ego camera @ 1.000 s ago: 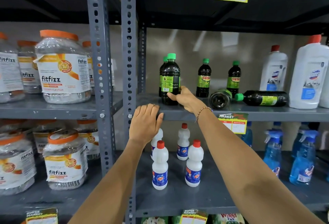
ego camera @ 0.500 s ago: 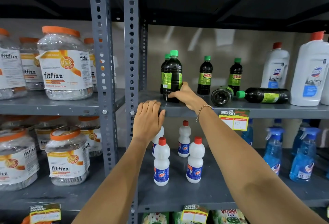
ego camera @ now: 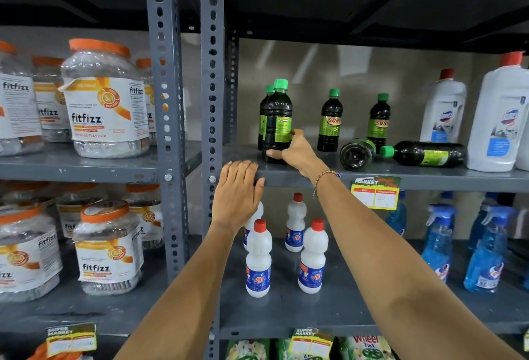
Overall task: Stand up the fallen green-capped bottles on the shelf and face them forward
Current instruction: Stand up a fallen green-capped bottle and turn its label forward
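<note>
Grey steel shelving [ego camera: 372, 178] carries two fallen green-capped bottles [ego camera: 423, 153] lying lengthwise just right of the right hand [ego camera: 297, 150], which grips an upright bottle [ego camera: 277, 122]; left hand [ego camera: 239, 190] rests flat.

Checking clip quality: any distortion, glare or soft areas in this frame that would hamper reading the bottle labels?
Head view: wide-angle bending bows the shelf uprights and stretches edges; pale reflections streak the back wall; the SUNNY label reads sharply, while the held bottle shows its label turned sideways.

right hand [ego camera: 297, 150] has its grip on an upright dark green-capped plastic bottle [ego camera: 277, 122]; two more [ego camera: 426, 154] lying flat on the grey metal shelf [ego camera: 429, 178].
</note>
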